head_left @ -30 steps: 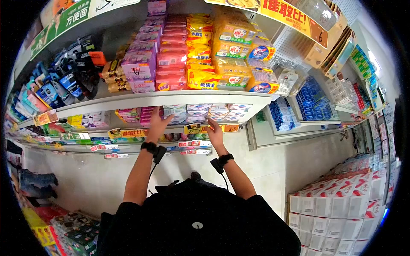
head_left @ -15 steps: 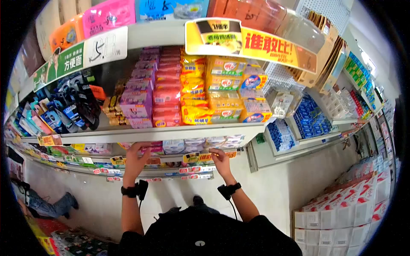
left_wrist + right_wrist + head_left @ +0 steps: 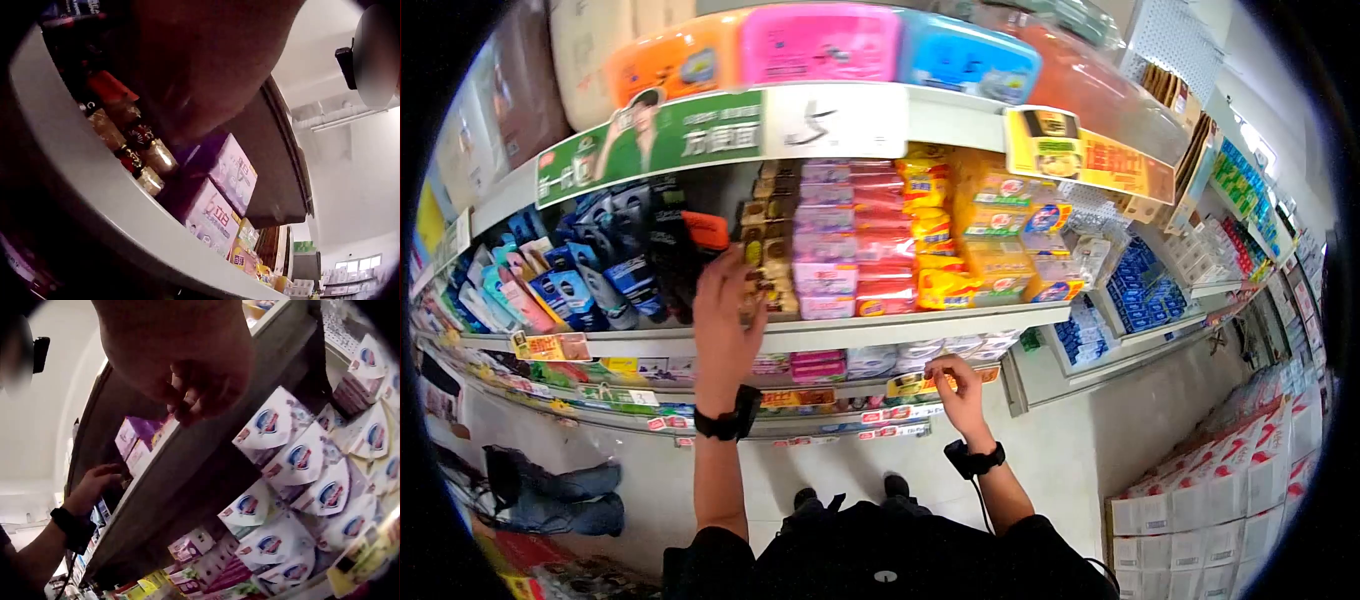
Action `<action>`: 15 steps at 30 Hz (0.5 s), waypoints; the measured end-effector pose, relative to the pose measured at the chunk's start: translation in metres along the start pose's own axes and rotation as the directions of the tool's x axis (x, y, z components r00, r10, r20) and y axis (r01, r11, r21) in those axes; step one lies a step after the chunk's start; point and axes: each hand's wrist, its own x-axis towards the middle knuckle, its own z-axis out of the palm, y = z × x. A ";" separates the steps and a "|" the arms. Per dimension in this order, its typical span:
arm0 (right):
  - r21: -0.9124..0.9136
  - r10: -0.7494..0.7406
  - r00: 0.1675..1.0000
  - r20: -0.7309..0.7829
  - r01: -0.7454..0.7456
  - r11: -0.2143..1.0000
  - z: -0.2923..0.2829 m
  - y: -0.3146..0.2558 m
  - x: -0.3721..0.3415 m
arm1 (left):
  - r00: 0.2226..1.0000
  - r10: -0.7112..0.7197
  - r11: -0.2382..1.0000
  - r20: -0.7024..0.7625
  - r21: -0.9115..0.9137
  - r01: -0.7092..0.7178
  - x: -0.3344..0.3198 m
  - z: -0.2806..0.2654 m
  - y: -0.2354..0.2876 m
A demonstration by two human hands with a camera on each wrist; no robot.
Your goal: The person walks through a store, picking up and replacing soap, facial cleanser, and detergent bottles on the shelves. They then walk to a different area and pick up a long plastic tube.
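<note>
My left hand (image 3: 726, 322) reaches over the front edge of the middle shelf, its fingers stretched toward small gold-and-brown packs (image 3: 768, 245). Fingertips overlap these packs in the head view; the left wrist view shows the back part of the hand dark above the packs (image 3: 159, 156). Purple-and-white boxes (image 3: 826, 245) stand just right of the hand, dark bottles and tubes (image 3: 668, 250) left of it. My right hand (image 3: 960, 392) hovers before the lower shelf with loosely bent fingers and nothing in them. White boxes with blue badges (image 3: 300, 457) sit on that lower shelf.
Pink packs (image 3: 884, 255), yellow packs (image 3: 943, 285) and orange-yellow soap packs (image 3: 997, 260) fill the middle shelf farther right. Above hangs a price strip (image 3: 833, 122). Printed cartons (image 3: 1190, 515) are stacked at the lower right. A person's jeans-clad legs (image 3: 565, 490) show at left.
My left hand has gone from the lower shelf boxes up to the gold-and-brown packs on the middle shelf. The right hand has drawn back from the lower boxes; the view has shifted left.
</note>
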 end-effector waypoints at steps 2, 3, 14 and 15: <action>0.025 -0.016 1.000 -0.003 0.016 1.000 0.031 -0.023 0.003 | 0.995 0.002 1.000 0.104 -0.002 -0.002 -0.002 -0.005 -0.017; 0.020 -0.021 1.000 0.005 0.021 1.000 0.045 -0.031 0.003 | 0.986 -0.012 1.000 0.166 0.003 0.012 -0.005 -0.007 -0.021; 0.029 0.037 0.988 0.148 -0.042 0.999 0.163 -0.063 -0.027 | 0.986 -0.036 0.969 0.161 -0.234 0.074 -0.051 -0.074 -0.056; 0.023 0.011 0.986 0.168 -0.015 1.000 0.165 -0.060 -0.028 | 0.985 -0.069 0.967 0.160 -0.233 0.106 -0.058 -0.080 -0.062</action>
